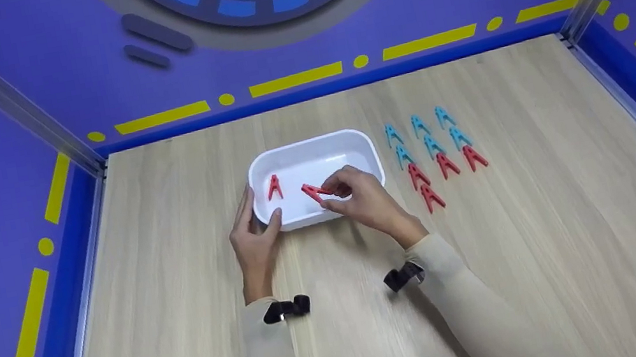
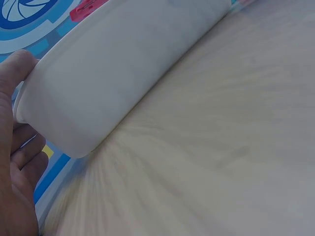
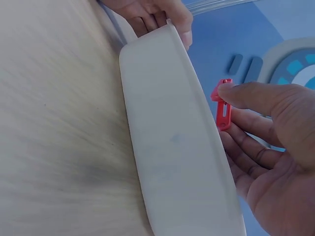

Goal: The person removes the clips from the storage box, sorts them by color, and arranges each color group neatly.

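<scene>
A white plastic tub (image 1: 325,219) stands on the table. My left hand (image 1: 252,247) grips its left end, thumb over the rim and fingers along the outer wall, as the left wrist view also shows. Above the tub floor, my right hand (image 1: 367,199) pinches a red clothespin (image 1: 314,192) between thumb and fingers. In the right wrist view this clothespin (image 3: 224,110) shows beyond the tub rim, the thumb on its upper part. Another red clothespin (image 1: 273,187) lies inside the tub near its left end.
Right of the tub, blue clothespins (image 1: 420,124) and red clothespins (image 1: 447,164) lie on the wooden table (image 1: 182,292) in three columns, several in all. Blue panels (image 1: 297,56) with yellow marks border the back and both sides.
</scene>
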Motion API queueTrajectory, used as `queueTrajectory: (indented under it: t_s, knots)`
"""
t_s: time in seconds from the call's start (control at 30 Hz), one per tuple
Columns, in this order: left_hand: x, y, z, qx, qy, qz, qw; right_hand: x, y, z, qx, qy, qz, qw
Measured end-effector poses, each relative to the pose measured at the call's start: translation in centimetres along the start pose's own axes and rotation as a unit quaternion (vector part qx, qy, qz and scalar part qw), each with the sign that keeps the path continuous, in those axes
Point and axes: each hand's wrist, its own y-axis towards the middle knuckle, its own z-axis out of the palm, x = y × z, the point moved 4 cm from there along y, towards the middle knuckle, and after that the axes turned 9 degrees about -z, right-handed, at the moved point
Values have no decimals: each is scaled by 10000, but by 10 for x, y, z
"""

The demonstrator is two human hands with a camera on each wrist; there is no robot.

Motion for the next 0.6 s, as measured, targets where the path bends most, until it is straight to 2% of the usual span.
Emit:
queueTrajectory:
  t_s: [0.3, 0.47, 0.6]
  knots:
    - [0, 1, -1, -123, 199, 193, 9995, 1, -21, -20, -460, 149, -21, 9988]
    - [0, 1, 1, -151, 182, 77, 9997, 1, -33, -32, -711, 88, 191, 9972]
    - [-11, -2, 3, -127, 46, -42, 9999, -1, -41, -41, -820, -37, 368, 9959]
